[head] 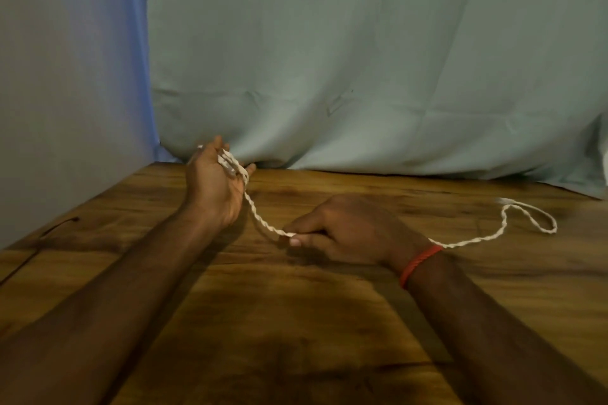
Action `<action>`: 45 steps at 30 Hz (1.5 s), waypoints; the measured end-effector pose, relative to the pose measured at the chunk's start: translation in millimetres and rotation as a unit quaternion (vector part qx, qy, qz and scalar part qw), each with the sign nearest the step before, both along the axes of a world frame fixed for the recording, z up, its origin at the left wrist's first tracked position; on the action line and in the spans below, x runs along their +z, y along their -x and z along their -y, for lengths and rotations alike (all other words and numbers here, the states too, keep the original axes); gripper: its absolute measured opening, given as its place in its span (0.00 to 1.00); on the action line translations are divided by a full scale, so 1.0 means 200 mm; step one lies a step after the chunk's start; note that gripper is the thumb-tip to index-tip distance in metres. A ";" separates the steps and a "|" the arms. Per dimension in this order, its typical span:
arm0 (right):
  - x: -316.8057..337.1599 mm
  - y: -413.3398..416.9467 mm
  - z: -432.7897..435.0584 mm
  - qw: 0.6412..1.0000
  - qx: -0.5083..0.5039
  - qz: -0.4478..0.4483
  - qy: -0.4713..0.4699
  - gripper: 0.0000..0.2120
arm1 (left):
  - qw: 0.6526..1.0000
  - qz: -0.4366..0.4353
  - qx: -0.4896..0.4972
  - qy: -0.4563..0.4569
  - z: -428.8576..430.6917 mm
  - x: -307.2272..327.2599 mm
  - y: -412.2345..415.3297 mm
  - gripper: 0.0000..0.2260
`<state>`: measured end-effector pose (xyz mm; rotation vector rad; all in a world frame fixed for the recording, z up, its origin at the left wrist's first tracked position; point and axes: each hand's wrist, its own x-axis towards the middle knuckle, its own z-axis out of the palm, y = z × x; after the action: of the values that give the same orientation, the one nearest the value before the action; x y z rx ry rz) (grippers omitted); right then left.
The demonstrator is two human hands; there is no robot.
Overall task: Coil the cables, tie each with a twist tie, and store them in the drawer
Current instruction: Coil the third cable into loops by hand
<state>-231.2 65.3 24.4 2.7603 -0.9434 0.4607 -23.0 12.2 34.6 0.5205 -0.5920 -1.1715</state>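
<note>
Coiling under way, early by my judgement: white twisted cable [260, 220] has a few turns held round the left hand [214, 187], centre-left. The right hand [348, 230] pinches the strand mid-frame. The loose tail lies looped on the bench [296, 322], right. No twist tie or drawer in view. Pale cloth backdrop [362, 59] behind. The tail's loop may snag.

The scene is dim and warm-toned, without glare. Soft-edged shadows lie beside both forearms, and a broad dark patch spreads over the near part of the brown wooden bench [329, 306]. The plain wall [65, 76] at left carries a blue cast. The far end of the white twisted cable [263, 223] is smeared by blur. The bench's back edge bends downward toward the right border.
</note>
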 end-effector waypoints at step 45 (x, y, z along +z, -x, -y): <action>0.17 0.08 -0.05 0.952 -0.002 0.265 0.151 0.10 | 0.682 0.652 0.150 0.295 -0.18 -0.02 0.12 0.14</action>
<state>-247.9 76.1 58.8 2.3907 -0.8801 1.2728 -46.4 48.4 31.3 0.8016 -1.9518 -0.0414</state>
